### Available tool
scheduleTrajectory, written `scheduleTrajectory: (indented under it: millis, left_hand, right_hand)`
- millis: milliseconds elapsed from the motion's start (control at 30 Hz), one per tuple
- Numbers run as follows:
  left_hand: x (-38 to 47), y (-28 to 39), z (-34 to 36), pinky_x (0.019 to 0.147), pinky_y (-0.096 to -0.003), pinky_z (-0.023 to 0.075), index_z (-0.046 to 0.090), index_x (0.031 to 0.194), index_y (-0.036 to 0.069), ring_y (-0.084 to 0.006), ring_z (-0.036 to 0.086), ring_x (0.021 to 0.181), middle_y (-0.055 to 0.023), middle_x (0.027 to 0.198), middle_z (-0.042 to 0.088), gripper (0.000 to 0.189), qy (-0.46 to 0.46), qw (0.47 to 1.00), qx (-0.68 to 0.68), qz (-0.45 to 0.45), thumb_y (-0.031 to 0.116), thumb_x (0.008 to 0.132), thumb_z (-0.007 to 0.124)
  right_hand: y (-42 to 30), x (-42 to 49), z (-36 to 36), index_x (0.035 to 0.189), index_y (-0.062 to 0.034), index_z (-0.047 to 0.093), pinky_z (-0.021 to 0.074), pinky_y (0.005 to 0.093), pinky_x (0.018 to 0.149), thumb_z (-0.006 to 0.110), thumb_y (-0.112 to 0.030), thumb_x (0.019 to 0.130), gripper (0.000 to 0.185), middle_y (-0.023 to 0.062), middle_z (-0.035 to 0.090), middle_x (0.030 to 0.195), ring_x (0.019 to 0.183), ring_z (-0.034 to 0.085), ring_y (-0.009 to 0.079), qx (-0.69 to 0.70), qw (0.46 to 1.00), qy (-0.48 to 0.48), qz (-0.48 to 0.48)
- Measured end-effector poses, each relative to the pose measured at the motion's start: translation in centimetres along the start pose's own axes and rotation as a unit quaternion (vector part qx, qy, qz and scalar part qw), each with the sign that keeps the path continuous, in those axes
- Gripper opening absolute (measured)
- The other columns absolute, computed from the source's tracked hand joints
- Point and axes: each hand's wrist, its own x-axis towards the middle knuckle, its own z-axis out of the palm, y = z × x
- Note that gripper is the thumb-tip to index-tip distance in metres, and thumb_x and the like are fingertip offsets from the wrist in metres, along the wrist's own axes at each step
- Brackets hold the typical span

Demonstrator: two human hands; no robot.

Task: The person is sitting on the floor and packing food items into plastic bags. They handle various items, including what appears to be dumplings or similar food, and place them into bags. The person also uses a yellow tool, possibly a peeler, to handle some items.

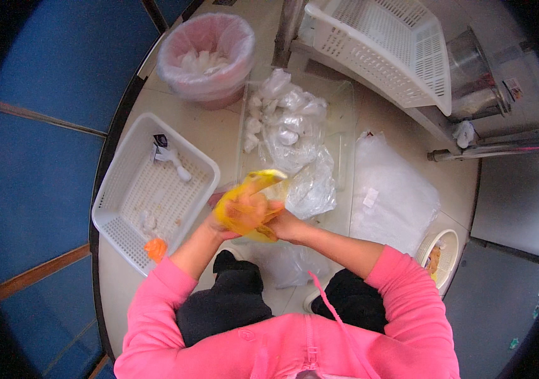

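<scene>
A thin yellow plastic bag [238,196] is spread over and around my left hand [246,215], blurred by motion. My right hand [284,224] meets it at the bag's lower right edge, its fingers partly hidden by the film. Just beyond both hands, clear plastic bags [312,189] lie crumpled on a transparent lid or tray [343,142] on the floor. Several small knotted clear bags with whitish contents [288,106] are heaped at its far side.
Left stands a white perforated basket [156,189] with small bags and an orange piece [156,249]. A lined pink bin [205,57] is at the back. Right are a flat stack of clear bags [392,199], a small waste basket [449,258] and a shelf holding a white crate [373,57].
</scene>
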Motion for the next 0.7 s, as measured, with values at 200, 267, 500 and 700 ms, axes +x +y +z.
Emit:
scheduleTrajectory:
  millis: [200, 267, 500, 700]
  left_hand:
    - [-3.5, -0.3, -3.2, 0.101, -0.0554, 0.0348, 0.015, 0.146, 0.028, -0.0187, 0.056, 0.082, -0.0047, 0.106, 0.054, 0.109, -0.08, 0.992, -0.099, 0.023, 0.066, 0.059, 0.068]
    - [-4.0, 0.4, -3.8, 0.101, -0.0559, 0.0344, 0.014, 0.146, 0.031, -0.0191, 0.055, 0.082, -0.0064, 0.112, 0.053, 0.108, -0.069, 0.991, -0.109, 0.039, 0.065, 0.06, 0.069]
    - [-3.2, 2.4, -4.5, 0.102, -0.057, 0.0326, 0.014, 0.146, 0.033, -0.0198, 0.054, 0.084, -0.0125, 0.132, 0.044, 0.106, 0.027, 0.995, -0.051, 0.083, 0.063, 0.06, 0.07]
    - [-3.9, 3.0, -5.5, 0.098, -0.0546, 0.039, 0.02, 0.145, 0.032, -0.0222, 0.056, 0.093, -0.0133, 0.134, 0.042, 0.099, 0.065, 0.992, -0.06, 0.091, 0.06, 0.064, 0.071]
  right_hand:
    - [-1.6, 1.7, -1.7, 0.103, -0.0079, 0.059, 0.0436, 0.027, 0.053, 0.056, -0.015, 0.088, 0.017, 0.0022, 0.059, 0.074, 0.059, 0.055, 0.0119, 0.052, 0.998, -0.037, 0.008]
    - [-3.2, 3.5, -4.0, 0.106, -0.0081, 0.059, 0.0472, 0.0292, 0.058, 0.056, -0.016, 0.088, 0.02, 0.0062, 0.063, 0.08, 0.064, 0.06, 0.0157, -0.054, 0.998, 0.019, -0.028]
    - [-2.9, 13.1, -5.8, 0.109, -0.0054, 0.059, 0.0483, 0.0395, 0.074, 0.066, -0.018, 0.078, 0.035, 0.0125, 0.065, 0.098, 0.087, 0.061, 0.029, -0.523, 0.761, 0.327, -0.2]
    - [-5.1, 10.9, -6.6, 0.113, -0.0079, 0.058, 0.0454, 0.0366, 0.079, 0.07, -0.018, 0.073, 0.043, 0.0099, 0.064, 0.104, 0.09, 0.059, 0.0267, -0.284, 0.901, 0.294, -0.143]
